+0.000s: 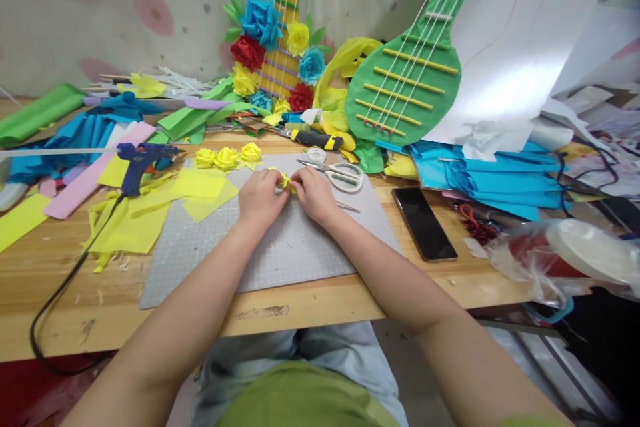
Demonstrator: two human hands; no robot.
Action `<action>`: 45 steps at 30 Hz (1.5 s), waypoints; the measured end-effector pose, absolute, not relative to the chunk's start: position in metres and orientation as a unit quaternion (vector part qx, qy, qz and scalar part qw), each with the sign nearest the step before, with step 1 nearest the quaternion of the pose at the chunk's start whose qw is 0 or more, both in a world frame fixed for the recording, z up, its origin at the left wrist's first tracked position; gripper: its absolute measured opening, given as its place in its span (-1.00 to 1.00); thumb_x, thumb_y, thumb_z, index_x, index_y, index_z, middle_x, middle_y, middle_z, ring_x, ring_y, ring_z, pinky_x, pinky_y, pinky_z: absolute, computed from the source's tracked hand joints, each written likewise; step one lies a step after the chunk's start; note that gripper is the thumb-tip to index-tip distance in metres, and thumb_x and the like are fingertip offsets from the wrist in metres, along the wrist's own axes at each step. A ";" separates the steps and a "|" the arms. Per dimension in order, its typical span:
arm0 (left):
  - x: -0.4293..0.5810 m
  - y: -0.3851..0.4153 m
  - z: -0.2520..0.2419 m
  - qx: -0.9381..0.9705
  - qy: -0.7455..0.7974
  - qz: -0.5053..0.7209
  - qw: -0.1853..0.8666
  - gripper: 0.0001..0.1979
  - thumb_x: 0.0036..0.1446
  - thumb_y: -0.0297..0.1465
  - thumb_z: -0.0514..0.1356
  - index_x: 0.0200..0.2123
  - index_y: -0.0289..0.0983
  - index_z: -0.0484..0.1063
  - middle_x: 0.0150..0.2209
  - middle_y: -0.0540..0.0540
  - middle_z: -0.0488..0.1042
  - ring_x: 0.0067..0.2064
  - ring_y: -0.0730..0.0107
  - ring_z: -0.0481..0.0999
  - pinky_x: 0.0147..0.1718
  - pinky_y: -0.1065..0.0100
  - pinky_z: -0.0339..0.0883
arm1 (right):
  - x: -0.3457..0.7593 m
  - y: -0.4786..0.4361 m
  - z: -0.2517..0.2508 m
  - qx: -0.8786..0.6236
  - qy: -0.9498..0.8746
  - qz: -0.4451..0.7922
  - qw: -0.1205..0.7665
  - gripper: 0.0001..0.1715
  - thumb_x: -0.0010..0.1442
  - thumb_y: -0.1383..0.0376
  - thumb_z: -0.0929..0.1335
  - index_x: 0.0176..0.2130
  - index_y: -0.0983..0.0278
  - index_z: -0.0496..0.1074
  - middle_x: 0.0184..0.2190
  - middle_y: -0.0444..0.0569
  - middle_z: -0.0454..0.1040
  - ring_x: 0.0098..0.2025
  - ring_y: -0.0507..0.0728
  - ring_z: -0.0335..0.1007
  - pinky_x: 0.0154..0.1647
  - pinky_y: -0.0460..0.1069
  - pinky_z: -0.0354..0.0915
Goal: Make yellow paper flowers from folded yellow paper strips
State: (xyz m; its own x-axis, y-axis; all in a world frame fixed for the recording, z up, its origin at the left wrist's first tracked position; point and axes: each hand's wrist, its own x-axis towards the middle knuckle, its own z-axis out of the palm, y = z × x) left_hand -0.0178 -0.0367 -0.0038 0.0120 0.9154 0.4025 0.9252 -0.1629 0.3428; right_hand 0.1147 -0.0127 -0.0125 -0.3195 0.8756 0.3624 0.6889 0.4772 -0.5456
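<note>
Between the fingertips of both hands is a small yellow paper flower [285, 180], mostly hidden by the fingers. My left hand [263, 196] pinches it from the left, and my right hand [314, 193] pinches it from the right. Both hands are over the grey cutting mat [200, 260]. Just beyond them, several finished yellow paper roses [226, 158] sit in a row. White-handled scissors [345, 177] lie right of my right hand, beside a small white roll [317, 155]. Tweezers [349, 206] lie partly behind that hand.
A blue glue gun [136, 167] stands at left, its black cord hanging over the table edge. Yellow crepe paper [135, 220] lies around it. A phone [424, 223] and blue paper [480, 177] are at right. A green paper instrument [405, 90] and a yellow one [280, 67] lean behind.
</note>
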 end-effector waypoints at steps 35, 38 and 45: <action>-0.006 -0.034 0.002 -0.340 -0.596 -0.541 -0.487 -0.72 -0.14 -0.20 0.23 -0.50 -0.34 0.45 -0.55 0.00 0.40 -0.65 0.65 0.19 -0.74 0.52 -0.11 | 0.105 -0.019 -0.006 -0.516 -0.799 0.042 0.306 -0.82 0.21 0.31 0.19 -0.27 0.27 0.35 -0.25 0.05 0.37 -0.18 0.15 0.25 -0.28 -0.01 0.12; -0.008 -0.032 0.002 -0.303 -0.584 -0.549 -0.515 -0.70 -0.23 -0.21 0.29 -0.51 -0.36 0.45 -0.51 -0.05 0.44 -0.63 0.65 0.25 -0.75 0.55 -0.08 | 0.105 -0.020 -0.005 -0.511 -0.806 0.019 0.297 -0.78 0.23 0.31 0.16 -0.28 0.27 0.36 -0.26 0.07 0.37 -0.18 0.16 0.24 -0.26 0.00 0.11; -0.011 -0.031 0.002 -0.256 -0.574 -0.553 -0.547 -0.76 -0.32 -0.33 0.31 -0.54 -0.36 0.41 -0.54 -0.02 0.40 -0.60 0.63 0.31 -0.74 0.59 0.05 | 0.101 -0.026 -0.005 -0.498 -0.827 0.019 0.261 -0.74 0.23 0.31 0.14 -0.29 0.28 0.37 -0.25 0.07 0.38 -0.19 0.15 0.25 -0.31 -0.01 0.10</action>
State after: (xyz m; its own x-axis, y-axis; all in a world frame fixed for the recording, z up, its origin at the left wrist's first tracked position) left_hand -0.0115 -0.0312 0.0021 -0.2702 0.8993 -0.3440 -0.3107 0.2567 0.9152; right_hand 0.1008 -0.0256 -0.0047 -0.3676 0.8335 0.4125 0.8142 0.5028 -0.2904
